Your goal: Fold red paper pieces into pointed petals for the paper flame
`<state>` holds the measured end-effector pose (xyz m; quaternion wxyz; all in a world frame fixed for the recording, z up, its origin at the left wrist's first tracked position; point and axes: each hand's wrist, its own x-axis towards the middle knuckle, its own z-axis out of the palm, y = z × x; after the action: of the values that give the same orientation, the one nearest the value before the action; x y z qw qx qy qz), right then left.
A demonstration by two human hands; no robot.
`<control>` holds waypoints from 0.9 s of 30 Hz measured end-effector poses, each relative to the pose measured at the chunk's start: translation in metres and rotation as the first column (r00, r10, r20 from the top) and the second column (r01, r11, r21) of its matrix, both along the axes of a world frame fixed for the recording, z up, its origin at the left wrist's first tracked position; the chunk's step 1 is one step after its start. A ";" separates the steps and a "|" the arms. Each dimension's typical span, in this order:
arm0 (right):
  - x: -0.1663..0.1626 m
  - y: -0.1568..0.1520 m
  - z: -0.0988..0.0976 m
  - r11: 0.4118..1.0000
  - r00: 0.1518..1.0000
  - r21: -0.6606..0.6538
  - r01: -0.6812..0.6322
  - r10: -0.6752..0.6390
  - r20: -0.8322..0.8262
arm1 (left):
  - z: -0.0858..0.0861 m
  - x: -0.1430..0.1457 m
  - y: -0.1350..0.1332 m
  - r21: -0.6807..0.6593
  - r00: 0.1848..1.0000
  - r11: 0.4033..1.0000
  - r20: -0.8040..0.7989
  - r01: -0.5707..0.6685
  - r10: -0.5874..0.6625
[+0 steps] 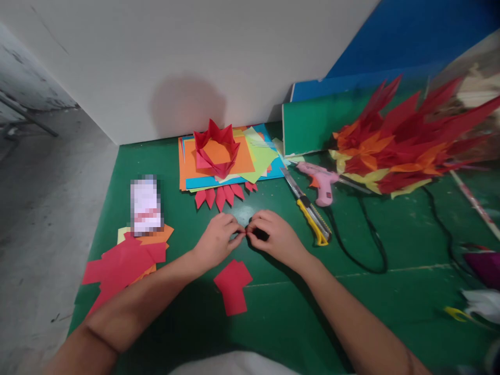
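My left hand (220, 234) and my right hand (276, 237) meet at the fingertips above the green table. Both are closed in a pinch on a small piece of red paper (246, 232), nearly all of it hidden by the fingers. Just below my hands lie a few flat red paper pieces (234, 286). Beyond them, several folded red paper petals (219, 196) stick out in a row from under a stack of coloured paper (244, 143). A ring of folded red paper (216, 151) rests on that stack.
Red and orange paper pieces (127, 260) lie at the left, beside a blurred-out pale object (146, 205). To the right are a yellow utility knife (312, 216), a pink glue gun (321, 179) with a black cord, and a large red-orange paper arrangement (406, 140). A white board (219, 47) stands behind.
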<state>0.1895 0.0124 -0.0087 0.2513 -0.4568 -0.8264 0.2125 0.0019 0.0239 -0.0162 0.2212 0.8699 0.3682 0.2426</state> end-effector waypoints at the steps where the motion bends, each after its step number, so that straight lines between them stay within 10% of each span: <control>1: 0.000 0.000 0.001 1.000 1.000 -0.012 0.004 -0.005 -0.008 | 0.000 0.000 0.000 -0.005 1.000 1.000 0.003 -0.003 0.003; 27: -0.006 -0.002 0.003 0.995 0.996 -0.050 0.084 -0.084 0.011 | 0.003 0.007 -0.003 0.015 0.986 0.998 -0.155 -0.063 0.065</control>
<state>0.1831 0.0103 -0.0055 0.2449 -0.4981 -0.8020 0.2205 0.0090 0.0208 -0.0132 0.1798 0.8749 0.4107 0.1830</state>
